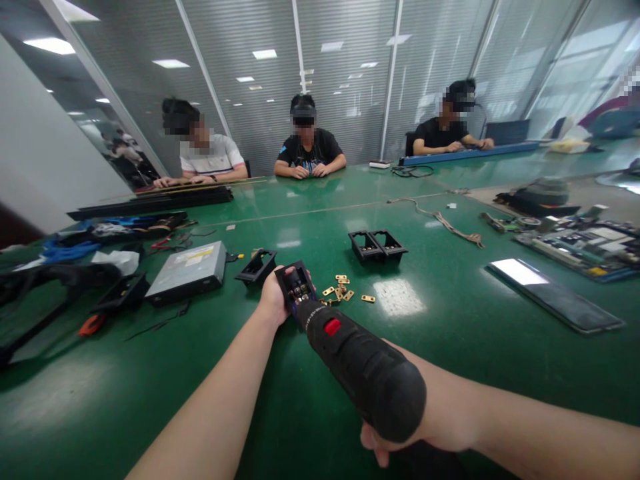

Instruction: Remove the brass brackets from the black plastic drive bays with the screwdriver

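My left hand point(274, 300) is closed around a small black plastic housing point(286, 275) with shiny metal parts inside it. A black cordless drill point(357, 363) with a red switch on top is gripped in my right hand point(443, 408); its front end points into the housing. The drill's body hides its tip and part of that hand. Just right of the housing lies a loose group of small brass plates point(342, 288), each with holes. Another black housing point(256, 268) rests left of my left hand. Two more joined black housings point(378, 245) sit farther back.
On the green table point(310, 220), an optical disc drive point(187, 273) and tangled cables point(75, 250) lie left. A flat dark panel point(555, 297), circuit boards point(590, 240) and a cord point(450, 225) are at right. Three people point(310, 143) sit across the table.
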